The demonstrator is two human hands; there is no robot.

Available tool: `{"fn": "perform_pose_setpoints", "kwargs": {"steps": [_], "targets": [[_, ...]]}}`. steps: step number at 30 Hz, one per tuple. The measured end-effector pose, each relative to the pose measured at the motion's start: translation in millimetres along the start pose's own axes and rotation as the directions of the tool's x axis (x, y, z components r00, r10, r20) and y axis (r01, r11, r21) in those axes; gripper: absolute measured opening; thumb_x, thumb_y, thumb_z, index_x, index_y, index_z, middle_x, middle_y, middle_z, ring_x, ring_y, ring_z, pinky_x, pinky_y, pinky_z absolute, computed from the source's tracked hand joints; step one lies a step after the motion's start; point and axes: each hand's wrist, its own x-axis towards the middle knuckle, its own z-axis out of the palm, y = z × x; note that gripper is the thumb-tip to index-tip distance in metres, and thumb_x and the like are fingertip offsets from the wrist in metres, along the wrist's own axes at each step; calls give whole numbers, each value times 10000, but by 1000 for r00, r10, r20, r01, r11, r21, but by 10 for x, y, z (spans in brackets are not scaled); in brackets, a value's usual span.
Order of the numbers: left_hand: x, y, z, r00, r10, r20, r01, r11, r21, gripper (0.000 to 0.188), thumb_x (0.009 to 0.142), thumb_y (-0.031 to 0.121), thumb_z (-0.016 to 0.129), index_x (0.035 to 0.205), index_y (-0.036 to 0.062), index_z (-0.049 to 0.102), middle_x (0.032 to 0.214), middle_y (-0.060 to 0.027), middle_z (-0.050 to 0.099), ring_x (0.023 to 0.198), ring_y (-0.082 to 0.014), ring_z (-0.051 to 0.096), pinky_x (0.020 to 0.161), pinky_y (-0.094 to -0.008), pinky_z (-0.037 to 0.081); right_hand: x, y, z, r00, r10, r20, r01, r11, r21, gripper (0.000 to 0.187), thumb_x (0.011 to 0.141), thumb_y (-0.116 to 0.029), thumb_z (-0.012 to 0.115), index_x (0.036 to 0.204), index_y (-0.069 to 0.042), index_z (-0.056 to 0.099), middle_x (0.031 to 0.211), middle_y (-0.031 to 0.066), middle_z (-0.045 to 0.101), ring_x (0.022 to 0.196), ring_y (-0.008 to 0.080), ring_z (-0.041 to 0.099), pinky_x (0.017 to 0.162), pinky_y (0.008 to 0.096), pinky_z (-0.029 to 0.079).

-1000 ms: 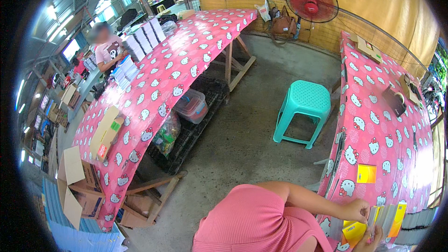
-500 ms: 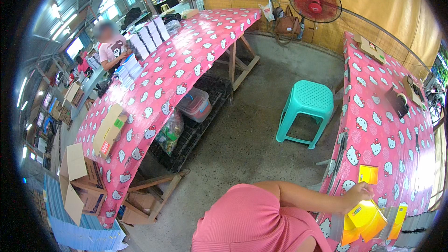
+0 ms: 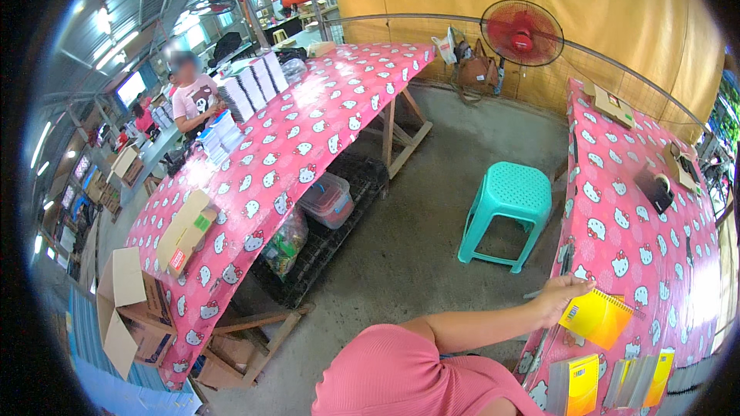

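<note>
Notebook [image 3: 595, 319] with a yellow cover, gripped at one corner by the left hand [image 3: 564, 300], has just moved farther up the pink counter [image 3: 620, 212], so it is now apart from the notebook stacks [image 3: 583, 387]; the right hand is out of view, its state impossible to tell.

Yellow notebook [image 3: 600, 320]: cover lettering [image 3: 573, 313] | cardboard box [image 3: 183, 233]: printed red label [image 3: 178, 259]

The pink patterned table [image 3: 678, 231] at right bears stacked yellow-covered notebooks [image 3: 583, 387], cardboard pieces [image 3: 610, 108] and a dark object [image 3: 655, 191].
</note>
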Motion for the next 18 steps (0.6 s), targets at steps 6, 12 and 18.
{"fn": "perform_pose_setpoints", "kwargs": {"steps": [6,12,18], "targets": [[-143,494,-174,928,358,-107,-347,932,106,183,809,139,662,902,-2,593,858,-84,637,753,-151,627,685,-281,520,76,-65,-13,999,-6,-35,6,1000,-22,285,854,-159,560,1092,-3,534,1026,116,560,915,209,529,788,313,434],[-332,911,-330,801,590,-104,-543,788,289,174,796,96,671,914,-15,608,886,-75,636,779,-122,610,707,-256,506,209,-268,65,999,-44,-5,44,998,43,294,867,-144,538,1127,-8,518,1058,106,549,938,190,519,799,299,425],[-488,1247,-300,552,834,21,-695,446,564,191,799,4,639,985,-30,610,958,-83,627,850,-110,585,787,-243,477,440,-803,583,933,-236,271,175,957,232,306,880,-129,516,1162,-12,502,1090,96,538,962,171,508,810,286,417]]}}
